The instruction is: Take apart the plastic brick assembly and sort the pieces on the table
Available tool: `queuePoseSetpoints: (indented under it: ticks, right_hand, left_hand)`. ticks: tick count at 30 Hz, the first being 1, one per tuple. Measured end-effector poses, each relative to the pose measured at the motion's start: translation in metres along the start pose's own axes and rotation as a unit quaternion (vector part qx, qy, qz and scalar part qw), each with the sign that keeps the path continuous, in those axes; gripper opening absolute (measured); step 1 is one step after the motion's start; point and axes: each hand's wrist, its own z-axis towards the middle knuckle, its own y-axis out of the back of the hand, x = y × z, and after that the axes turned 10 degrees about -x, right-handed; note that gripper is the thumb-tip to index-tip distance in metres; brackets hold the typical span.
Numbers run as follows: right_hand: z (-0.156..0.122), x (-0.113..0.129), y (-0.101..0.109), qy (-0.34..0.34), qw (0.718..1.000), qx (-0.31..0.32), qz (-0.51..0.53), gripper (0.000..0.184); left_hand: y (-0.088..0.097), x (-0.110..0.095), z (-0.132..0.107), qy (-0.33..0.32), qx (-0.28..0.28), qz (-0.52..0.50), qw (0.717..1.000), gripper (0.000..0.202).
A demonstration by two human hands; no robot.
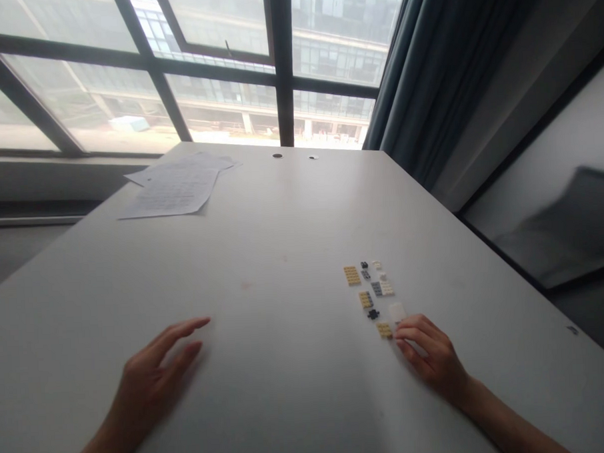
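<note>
Fingertips of the right hand (pixel 434 356) bunch together, whether clamped I cannot tell, just right of 1 tan studded toy brick (pixel 384 330) best pinched lightly, while the left hand (pixel 147 380) holds thumb and fingers apart.

Here come the papers (pixel 178 192), upper left of the frame: rows of faint grey print run across the front sheet, but they're too small and blurred to make out! No word, number, brand or sign can be read anywhere.
</note>
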Motion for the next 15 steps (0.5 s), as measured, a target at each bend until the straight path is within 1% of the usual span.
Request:
queuePoseSetpoints:
  ticks: [1, 2, 3, 4, 6, 7, 9, 10, 11, 12, 13, 14, 15]
  right_hand:
    - [0.000, -0.001, -0.001, -0.037, 0.999, -0.023, 0.011, 0.009]
    - [0.000, -0.003, -0.001, -0.085, 0.995, -0.054, 0.024, 0.008]
    - [0.001, -0.005, -0.002, -0.143, 0.985, -0.091, 0.042, 0.011]
    - [0.003, -0.007, -0.004, -0.202, 0.968, -0.132, 0.070, 0.016]
    - [0.008, -0.011, -0.008, -0.298, 0.917, -0.209, 0.165, 0.031]
    - [0.011, -0.012, -0.011, -0.330, 0.886, -0.237, 0.225, 0.040]
    - [0.020, -0.010, -0.017, -0.363, 0.827, -0.273, 0.331, 0.058]
    - [0.025, -0.008, -0.020, -0.369, 0.807, -0.279, 0.368, 0.065]
    - [0.030, -0.004, -0.023, -0.370, 0.795, -0.279, 0.391, 0.071]
    - [0.035, 0.000, -0.025, -0.363, 0.794, -0.274, 0.404, 0.075]
    - [0.039, 0.006, -0.026, -0.349, 0.801, -0.267, 0.407, 0.078]
    - [0.042, 0.012, -0.026, -0.325, 0.818, -0.256, 0.400, 0.081]
    - [0.044, 0.018, -0.026, -0.291, 0.844, -0.238, 0.382, 0.083]
  left_hand:
    - [0.004, 0.002, 0.001, 0.064, -0.034, -0.039, 0.997, 0.033]
    - [0.008, 0.004, 0.003, 0.121, -0.070, -0.088, 0.986, 0.035]
    - [0.012, 0.006, 0.006, 0.164, -0.106, -0.143, 0.970, 0.038]
    - [0.017, 0.008, 0.010, 0.191, -0.132, -0.194, 0.953, 0.040]
    - [0.026, 0.011, 0.019, 0.212, -0.169, -0.259, 0.927, 0.044]
    - [0.030, 0.011, 0.022, 0.211, -0.181, -0.273, 0.921, 0.045]
    - [0.036, 0.007, 0.027, 0.191, -0.205, -0.275, 0.920, 0.047]
    - [0.038, 0.002, 0.028, 0.172, -0.214, -0.264, 0.924, 0.048]
    - [0.039, -0.003, 0.028, 0.148, -0.220, -0.244, 0.933, 0.049]
    - [0.040, -0.011, 0.027, 0.118, -0.224, -0.214, 0.943, 0.051]
    - [0.041, -0.019, 0.025, 0.084, -0.224, -0.179, 0.954, 0.053]
    - [0.042, -0.027, 0.022, 0.041, -0.209, -0.132, 0.968, 0.056]
    - [0.042, -0.035, 0.019, -0.006, -0.185, -0.080, 0.979, 0.057]
